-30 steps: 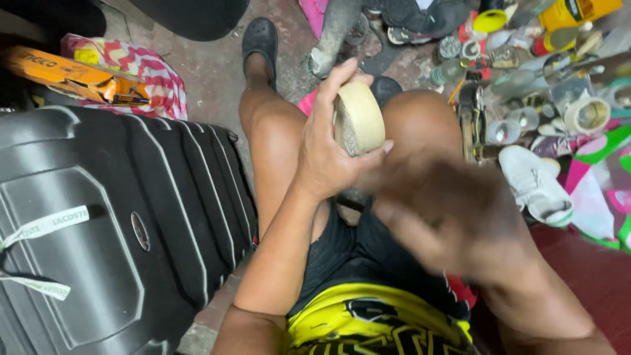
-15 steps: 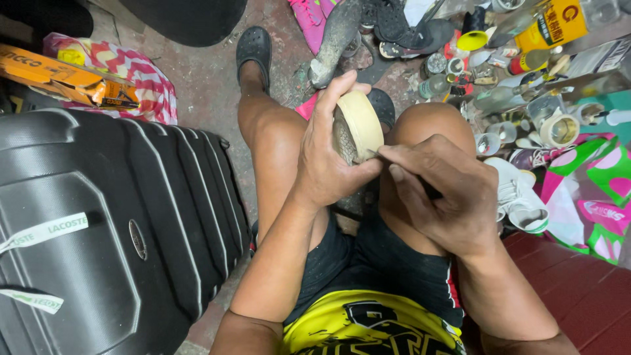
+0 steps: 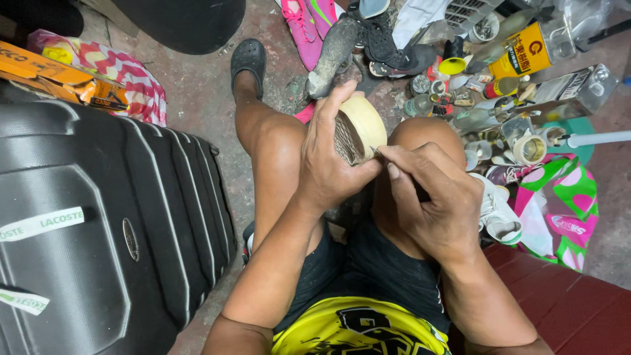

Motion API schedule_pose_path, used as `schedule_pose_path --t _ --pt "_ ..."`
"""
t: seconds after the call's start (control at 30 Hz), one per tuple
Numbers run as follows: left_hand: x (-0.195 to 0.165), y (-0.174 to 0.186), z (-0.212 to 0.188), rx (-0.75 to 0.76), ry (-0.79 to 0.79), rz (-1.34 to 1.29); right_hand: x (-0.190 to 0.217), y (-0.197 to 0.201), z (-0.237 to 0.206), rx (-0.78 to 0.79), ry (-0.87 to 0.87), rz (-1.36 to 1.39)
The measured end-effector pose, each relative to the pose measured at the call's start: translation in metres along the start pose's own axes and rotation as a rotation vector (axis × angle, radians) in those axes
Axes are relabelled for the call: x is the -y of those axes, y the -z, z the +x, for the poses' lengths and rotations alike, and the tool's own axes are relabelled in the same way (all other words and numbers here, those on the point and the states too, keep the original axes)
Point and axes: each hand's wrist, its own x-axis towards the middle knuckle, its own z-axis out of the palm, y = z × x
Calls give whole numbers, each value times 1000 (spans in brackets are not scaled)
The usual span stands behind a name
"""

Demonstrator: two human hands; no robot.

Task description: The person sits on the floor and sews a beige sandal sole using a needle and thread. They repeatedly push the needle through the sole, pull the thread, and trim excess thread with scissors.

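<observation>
Left hand [image 3: 328, 167] grips a tape roll [image 3: 360, 128] above the knees. Right hand [image 3: 434, 197] pinches at the roll's edge, fingertips touching it. Black suitcase [image 3: 98, 223] lies at left.

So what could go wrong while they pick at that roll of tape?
The left hand grips the tape roll above the knees while the right hand's fingertips pick at its edge. The tape end might tear into a thin strip instead of lifting cleanly. If the roll slipped, it could drop among the cluttered bottles and cans or the shoes on the floor and pick up dirt.
</observation>
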Motion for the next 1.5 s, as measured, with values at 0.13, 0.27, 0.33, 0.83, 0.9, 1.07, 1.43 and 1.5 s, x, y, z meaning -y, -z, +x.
schedule_pose_path --t 0.13,0.27,0.33,0.83,0.9,1.07,1.43,1.5 --pt "-4 -1 1 -59 -10 33 7 -1 1 -14 -2 -31" --pt "-10 -5 0 -125 2 63 12 -5 1 -31 8 -98" --pt "-12 -6 0 -139 -14 124 15 -6 -1 -16 -14 -174" --pt "-17 -2 -11 327 228 -271 -98 5 -6 457 -384 746" --pt "-17 -2 -12 358 275 -307 -94 2 -8 398 -372 733" --pt "-16 -4 -13 243 59 -182 -66 10 -12 153 -320 638" --pt "-14 1 -13 145 -60 -35 -21 27 -14 78 26 63" --pt "-15 1 -12 131 -71 -19 -18 28 -14 78 46 56"
